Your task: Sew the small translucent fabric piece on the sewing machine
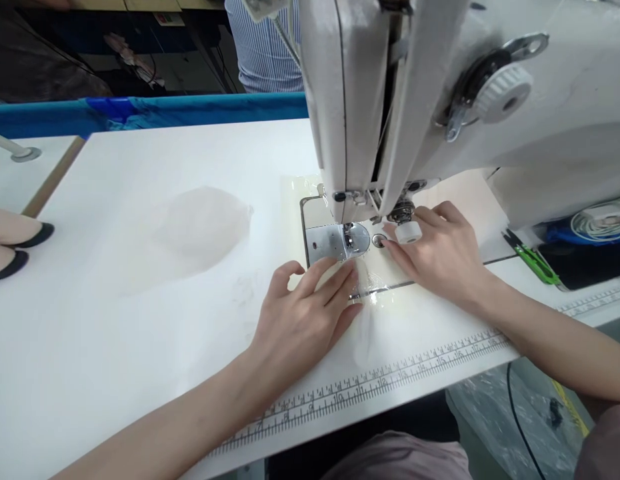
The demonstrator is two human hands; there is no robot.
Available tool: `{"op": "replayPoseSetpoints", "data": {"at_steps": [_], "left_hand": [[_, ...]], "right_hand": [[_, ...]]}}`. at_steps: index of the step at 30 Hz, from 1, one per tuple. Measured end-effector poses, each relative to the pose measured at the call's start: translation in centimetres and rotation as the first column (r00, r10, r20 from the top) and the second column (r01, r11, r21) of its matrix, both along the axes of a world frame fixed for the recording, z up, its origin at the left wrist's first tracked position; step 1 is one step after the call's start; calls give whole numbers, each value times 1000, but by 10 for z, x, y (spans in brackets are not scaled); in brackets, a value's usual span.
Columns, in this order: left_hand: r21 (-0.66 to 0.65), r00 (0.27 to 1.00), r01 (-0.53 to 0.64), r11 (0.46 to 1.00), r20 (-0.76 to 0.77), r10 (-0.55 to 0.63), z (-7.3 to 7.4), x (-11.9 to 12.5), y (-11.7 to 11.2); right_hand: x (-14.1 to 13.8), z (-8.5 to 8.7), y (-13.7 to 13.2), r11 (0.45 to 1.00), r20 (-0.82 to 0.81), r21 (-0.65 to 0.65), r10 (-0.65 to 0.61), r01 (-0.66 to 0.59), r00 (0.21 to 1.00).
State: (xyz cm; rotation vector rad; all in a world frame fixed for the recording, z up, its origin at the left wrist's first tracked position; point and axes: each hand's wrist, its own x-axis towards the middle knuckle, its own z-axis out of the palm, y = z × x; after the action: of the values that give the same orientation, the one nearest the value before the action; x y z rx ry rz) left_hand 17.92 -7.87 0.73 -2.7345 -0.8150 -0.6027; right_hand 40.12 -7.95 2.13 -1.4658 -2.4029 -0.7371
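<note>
A white sewing machine [440, 100] stands on a white table [115, 320]. My left hand [305, 313] lies flat with fingers stretched out, pressing a thin sheer piece of fabric [365, 333] just in front of the metal needle plate [335, 241]. My right hand [440, 250] rests to the right of the presser foot [349, 230], fingers extended on the machine bed beside a small white knob [408, 231]. The fabric is nearly see-through and hard to make out under the fingers.
A sheer pale fabric piece [200, 227] lies on the table to the left. Green thread snips [533, 257] lie right of the machine. A ruler strip [390, 380] runs along the front edge. Another person in a striped shirt [263, 47] stands behind; someone's feet in black shoes [20, 250] show at left.
</note>
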Motion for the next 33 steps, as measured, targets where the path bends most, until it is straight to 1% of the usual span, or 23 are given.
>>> {"op": "replayPoseSetpoints", "data": {"at_steps": [3,5,8,11,15,20,27,33], "left_hand": [[2,1000,-10,1000,10,10,-1,1,5],[4,1000,-16,1000,5,16,-2,1,5],[4,999,-41,999,-22,41,-2,1,4],[16,997,-64,998,-33,65,-1,1,4],[28,997,-63,998,-33,63,-1,2,8],[0,998,-63,998,-23,63,-3,3,12],[-24,997,-73,997,-21,73,-3,4,11],[-14,996,-82,997,-36,81,-2,4,10]], "right_hand": [[-7,-4,-4,986,-43,-61,153,-156,987],[-12,-10,-8,978,-54,-103,179,-183,982],[-16,-17,-9,977,-51,-122,168,-173,984],[-15,-19,-6,978,-46,-106,176,-180,983],[-14,-20,-2,982,-24,-93,160,-162,987],[-13,-19,0,984,-5,-120,134,-134,991],[-11,-19,0,981,3,-140,133,-131,991],[-12,-20,0,986,17,-102,136,-133,991]]}}
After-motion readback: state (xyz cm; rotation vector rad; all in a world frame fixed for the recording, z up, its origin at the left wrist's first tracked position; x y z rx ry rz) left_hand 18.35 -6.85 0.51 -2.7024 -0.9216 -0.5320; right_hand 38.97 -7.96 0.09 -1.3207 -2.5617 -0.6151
